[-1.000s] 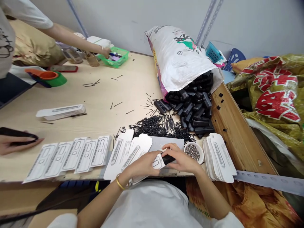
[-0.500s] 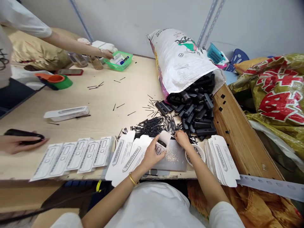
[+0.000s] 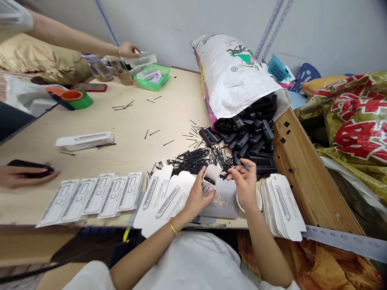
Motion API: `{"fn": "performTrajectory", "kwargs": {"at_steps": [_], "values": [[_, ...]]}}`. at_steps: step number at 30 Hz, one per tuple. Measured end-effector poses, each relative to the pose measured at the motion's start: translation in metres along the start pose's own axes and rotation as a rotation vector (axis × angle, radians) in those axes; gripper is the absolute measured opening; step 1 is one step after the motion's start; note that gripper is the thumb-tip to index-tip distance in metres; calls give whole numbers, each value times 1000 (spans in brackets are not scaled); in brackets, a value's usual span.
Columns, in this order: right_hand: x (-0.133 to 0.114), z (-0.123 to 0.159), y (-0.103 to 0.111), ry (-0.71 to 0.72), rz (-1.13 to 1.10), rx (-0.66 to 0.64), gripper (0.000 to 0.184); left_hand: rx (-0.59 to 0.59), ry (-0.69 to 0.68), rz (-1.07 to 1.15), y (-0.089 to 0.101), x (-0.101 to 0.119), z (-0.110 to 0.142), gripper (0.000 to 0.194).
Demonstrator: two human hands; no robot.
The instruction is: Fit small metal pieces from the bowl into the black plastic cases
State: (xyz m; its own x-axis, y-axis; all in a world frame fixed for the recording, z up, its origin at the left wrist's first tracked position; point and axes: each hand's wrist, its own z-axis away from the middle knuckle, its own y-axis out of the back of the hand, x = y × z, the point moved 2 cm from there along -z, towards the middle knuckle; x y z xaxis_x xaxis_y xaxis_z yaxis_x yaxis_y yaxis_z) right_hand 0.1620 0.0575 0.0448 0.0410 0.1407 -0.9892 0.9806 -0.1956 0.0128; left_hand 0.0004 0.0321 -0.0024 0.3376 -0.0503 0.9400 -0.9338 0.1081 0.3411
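Note:
My left hand (image 3: 196, 198) grips a small white carton (image 3: 211, 179) with a black part inside its open end, held over a grey sheet (image 3: 225, 201) near the table's front edge. My right hand (image 3: 245, 183) is beside it, fingers pinched on thin black pins (image 3: 227, 174) just taken from the pile of black pins (image 3: 196, 159). A small white bowl (image 3: 257, 198) sits half hidden under my right wrist. Flat white cartons (image 3: 163, 193) lie fanned to the left of my left hand.
A white sack (image 3: 236, 76) spills black plastic housings (image 3: 250, 137) at the back right. A stack of flat cartons (image 3: 282, 205) lies at the right. A row of printed cartons (image 3: 93, 197) lines the front left. Another person's hand (image 3: 18, 175) holds a black item; a co-worker's hand (image 3: 128, 49) reaches above the green basket (image 3: 151, 76).
My right hand left the black part in the carton, reached to the pin pile and came back pinching pins. The left hand tipped the carton upright. The co-worker's hand lifted from the green basket.

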Motion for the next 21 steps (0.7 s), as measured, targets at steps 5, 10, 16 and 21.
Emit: {"fn": "performTrajectory", "kwargs": {"at_steps": [5, 10, 16, 21], "values": [[-7, 25, -19, 222, 358, -226, 13, 45, -40, 64, -4, -9, 4, 82], [28, 25, -26, 40, 209, -102, 36, 1, -105, 22, -1, -11, 7, 52], [34, 50, -55, 252, 308, 23, 17, -103, -96, 160, 4, -5, 7, 81], [30, 56, -54, 189, 280, 29, 14, -21, -108, 228, 6, -4, 13, 88]]}}
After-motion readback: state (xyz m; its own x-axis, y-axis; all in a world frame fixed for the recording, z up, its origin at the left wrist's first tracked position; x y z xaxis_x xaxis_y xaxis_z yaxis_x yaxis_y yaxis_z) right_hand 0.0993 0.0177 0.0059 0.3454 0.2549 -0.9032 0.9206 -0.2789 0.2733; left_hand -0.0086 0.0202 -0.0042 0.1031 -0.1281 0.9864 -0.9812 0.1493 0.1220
